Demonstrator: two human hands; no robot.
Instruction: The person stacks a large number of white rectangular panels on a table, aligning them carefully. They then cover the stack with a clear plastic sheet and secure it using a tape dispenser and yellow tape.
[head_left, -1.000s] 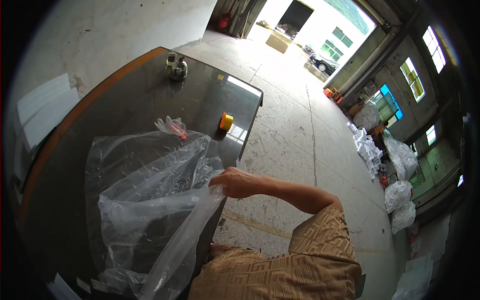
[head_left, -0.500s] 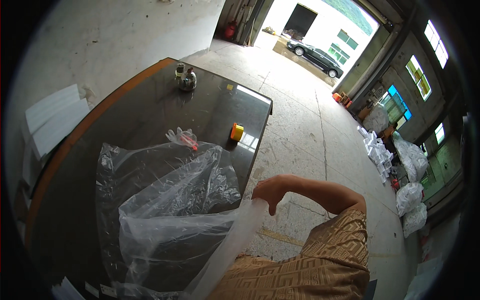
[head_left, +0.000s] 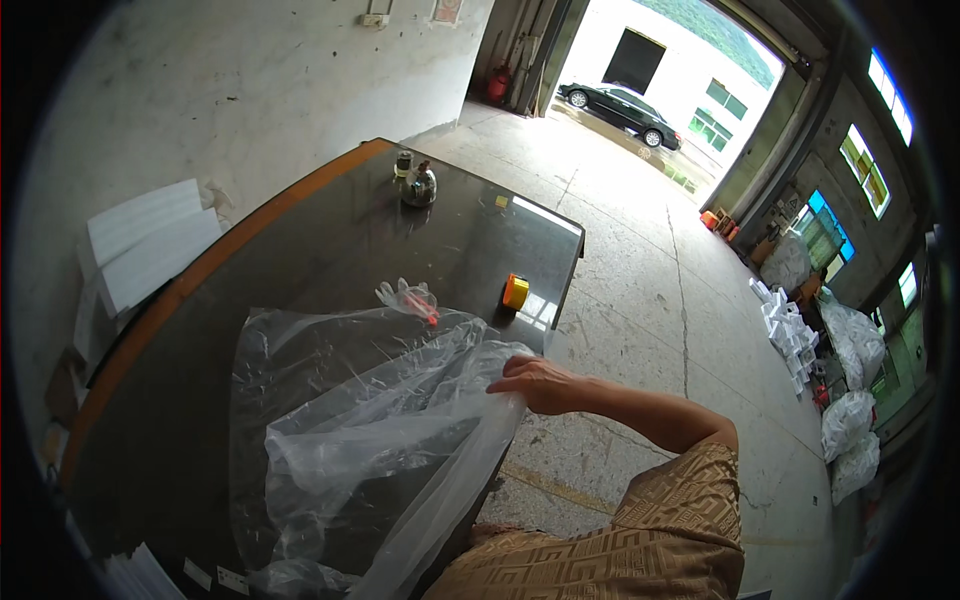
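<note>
Right hand [head_left: 535,385] moved toward table [head_left: 320,245], holding one plastic sheet [head_left: 390,450].

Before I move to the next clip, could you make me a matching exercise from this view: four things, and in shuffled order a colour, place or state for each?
Things:
1. plastic film
2. tape roll
3. car
4. right hand

Descriptions:
A. yellow and orange
B. holding the film
C. see-through, crumpled
D. black, outdoors

Pairs: 1-C, 2-A, 3-D, 4-B
</note>
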